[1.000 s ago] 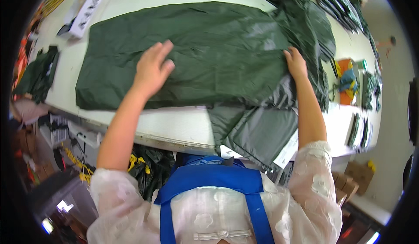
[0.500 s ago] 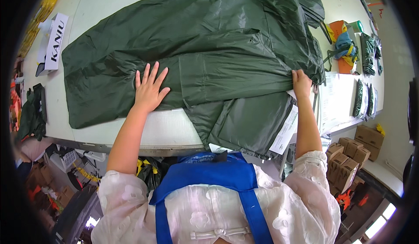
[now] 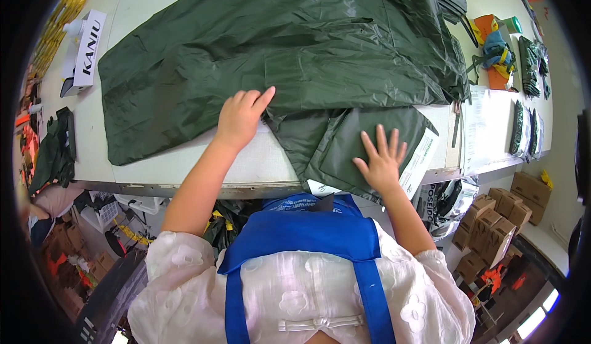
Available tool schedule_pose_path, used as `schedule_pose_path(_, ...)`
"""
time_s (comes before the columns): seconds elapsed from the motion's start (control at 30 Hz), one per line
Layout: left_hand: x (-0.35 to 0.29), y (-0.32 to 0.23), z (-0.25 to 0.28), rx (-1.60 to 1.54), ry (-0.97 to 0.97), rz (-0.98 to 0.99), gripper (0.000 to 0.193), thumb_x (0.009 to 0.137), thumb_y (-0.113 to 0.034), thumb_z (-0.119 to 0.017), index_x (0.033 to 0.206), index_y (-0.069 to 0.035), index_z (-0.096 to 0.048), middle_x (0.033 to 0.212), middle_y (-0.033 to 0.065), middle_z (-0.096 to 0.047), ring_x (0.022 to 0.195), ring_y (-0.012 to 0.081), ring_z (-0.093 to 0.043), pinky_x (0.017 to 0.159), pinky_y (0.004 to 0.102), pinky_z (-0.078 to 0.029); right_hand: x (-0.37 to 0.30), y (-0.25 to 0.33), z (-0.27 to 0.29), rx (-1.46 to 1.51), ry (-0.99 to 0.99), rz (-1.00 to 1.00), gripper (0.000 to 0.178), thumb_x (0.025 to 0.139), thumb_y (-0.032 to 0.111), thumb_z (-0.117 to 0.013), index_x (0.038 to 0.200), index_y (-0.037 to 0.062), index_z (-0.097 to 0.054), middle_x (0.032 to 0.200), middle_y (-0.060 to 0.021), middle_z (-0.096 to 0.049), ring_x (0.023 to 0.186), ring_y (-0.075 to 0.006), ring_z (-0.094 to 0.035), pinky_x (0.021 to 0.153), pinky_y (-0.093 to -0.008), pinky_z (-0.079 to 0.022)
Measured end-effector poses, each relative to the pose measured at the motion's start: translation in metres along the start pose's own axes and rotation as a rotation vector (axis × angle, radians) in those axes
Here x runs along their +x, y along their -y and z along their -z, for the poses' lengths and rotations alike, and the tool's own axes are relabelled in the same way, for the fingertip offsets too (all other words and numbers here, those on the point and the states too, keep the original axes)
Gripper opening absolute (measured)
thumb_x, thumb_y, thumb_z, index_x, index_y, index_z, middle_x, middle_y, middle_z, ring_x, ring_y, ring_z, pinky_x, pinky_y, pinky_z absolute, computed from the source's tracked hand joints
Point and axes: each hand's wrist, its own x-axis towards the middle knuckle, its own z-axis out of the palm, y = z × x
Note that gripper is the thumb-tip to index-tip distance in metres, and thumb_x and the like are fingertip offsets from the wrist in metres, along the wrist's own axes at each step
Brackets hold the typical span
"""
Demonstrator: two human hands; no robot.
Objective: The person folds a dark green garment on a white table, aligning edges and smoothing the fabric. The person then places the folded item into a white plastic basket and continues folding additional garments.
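Observation:
A large dark green waterproof garment (image 3: 203, 73) lies spread and creased over the white table. At its near edge my left hand (image 3: 240, 117) has its fingers curled on the fabric, the thumb side pointing right; the fingertips are partly hidden. A folded dark green piece (image 3: 345, 150) of the same shiny cloth lies closer to me, partly beneath the large garment. On it my right hand (image 3: 383, 162) rests flat with fingers spread. A white printed paper strip (image 3: 420, 159) runs along the folded piece's right side.
A white box (image 3: 86, 51) stands at the far left, above a dark cloth bundle (image 3: 54, 150). To the right lie paper sheets (image 3: 477, 119), a blue-and-orange item (image 3: 495, 51) and several packed green bundles (image 3: 529, 67). Cardboard boxes (image 3: 486, 233) are stacked below the table edge.
My right hand has let go of the garment's right end and come down onto the folded piece. My left hand has shifted right, its spread fingers now curled. The garment's near edge lies farther back.

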Motion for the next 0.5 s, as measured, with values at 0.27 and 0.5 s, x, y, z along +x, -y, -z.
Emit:
schedule_pose_path(0.27, 0.03, -0.008, 0.076, 0.009, -0.094, -0.037, 0.046, 0.072, 0.004, -0.056, 0.115, -0.011, -0.064, 0.094, 0.006, -0.061, 0.083, 0.0257, -0.057, 0.072, 0.0363, -0.049, 0.073, 0.056, -0.022, 0.089, -0.216, -0.128, 0.075, 0.083, 0.056, -0.055, 0.143, 0.0159, -0.036, 0.15, -0.0214, -0.023, 0.137, -0.0471, -0.015, 0.102, -0.0666, -0.017)
schedule_pose_path(0.5, 0.004, -0.013, 0.062, -0.053, -0.086, -0.023, 0.046, 0.07, 0.002, -0.058, 0.114, -0.009, -0.063, 0.095, 0.0063, -0.06, 0.086, 0.0247, -0.057, 0.073, 0.0359, -0.048, 0.031, 0.104, -0.014, 0.071, -0.016, 0.172, 0.09, 0.069, 0.067, -0.063, 0.144, 0.0271, -0.036, 0.154, -0.02, -0.014, 0.138, -0.053, -0.006, 0.095, -0.0786, -0.006)
